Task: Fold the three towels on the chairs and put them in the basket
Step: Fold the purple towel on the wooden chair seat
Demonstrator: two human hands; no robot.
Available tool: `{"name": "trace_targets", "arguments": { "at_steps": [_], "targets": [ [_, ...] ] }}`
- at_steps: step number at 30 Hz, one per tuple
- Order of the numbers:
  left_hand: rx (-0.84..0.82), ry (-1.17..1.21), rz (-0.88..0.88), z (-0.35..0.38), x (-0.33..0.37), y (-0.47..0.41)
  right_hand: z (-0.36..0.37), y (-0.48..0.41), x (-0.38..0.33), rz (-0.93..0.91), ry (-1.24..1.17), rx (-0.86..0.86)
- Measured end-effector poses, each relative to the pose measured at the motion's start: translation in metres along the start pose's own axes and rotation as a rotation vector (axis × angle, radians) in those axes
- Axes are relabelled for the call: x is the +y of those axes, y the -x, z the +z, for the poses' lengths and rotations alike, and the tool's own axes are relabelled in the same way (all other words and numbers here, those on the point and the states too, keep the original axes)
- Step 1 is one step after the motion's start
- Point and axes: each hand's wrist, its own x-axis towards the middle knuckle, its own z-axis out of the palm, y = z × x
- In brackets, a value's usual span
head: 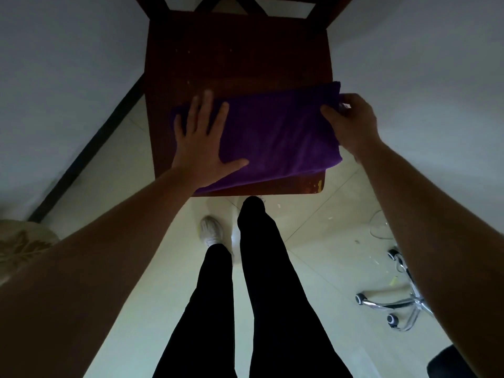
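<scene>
The pale tiled floor [321, 241] lies bare in front of the chair and to both sides of it, with a white wall behind the chair and a dark skirting strip running along the floor to the chair's left. The dark wooden chair [237, 50] has most of its seat bare toward the backrest; its front edge is chipped near the right corner. To the right of the chair, well apart, stands the chrome wheeled base of an office chair [401, 304]. The person's black trousers [272, 296] and one white shoe [211, 231] stand just in front of the chair.

The purple towel [278, 137], folded into a rough rectangle, lies on the front half of the chair seat, its right edge hanging slightly over the side. The left hand [201, 143] lies flat and spread wide on the towel's left end. The right hand [351, 124] pinches the towel's right edge, fingers curled round it, beside a small tag [345, 106] whose writing cannot be read.
</scene>
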Motion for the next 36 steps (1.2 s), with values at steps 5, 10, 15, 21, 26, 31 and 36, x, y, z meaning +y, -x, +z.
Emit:
{"name": "trace_targets", "arguments": {
  "at_steps": [5, 10, 15, 21, 26, 31, 36],
  "targets": [
    [0.179, 0.857, -0.572, -0.018, -0.026, 0.033, 0.035, 0.038, -0.042, -0.147, 0.023, 0.001],
    [0.083, 1.49, -1.01, -0.035, -0.061, 0.039, 0.12, 0.071, -0.082, -0.24, 0.019, -0.092],
    [0.008, 1.528, -1.023, -0.034, -0.082, 0.045, 0.19, 0.089, -0.1, -0.049, -0.152, -0.486],
    [-0.074, 1.414, -0.977, -0.036, -0.068, 0.043, 0.156, 0.076, -0.058, -0.089, -0.063, -0.199],
    [-0.042, 1.332, -0.996, -0.026, -0.043, 0.036, 0.129, 0.059, -0.024, -0.038, 0.014, -0.033],
    [-0.012, 1.259, -0.917, -0.015, -0.032, 0.027, 0.137, 0.051, -0.022, 0.085, -0.209, -0.206],
    [-0.014, 1.205, -0.84, -0.012, -0.026, 0.021, 0.14, 0.042, -0.026, 0.043, -0.277, -0.336]
  ]
}}
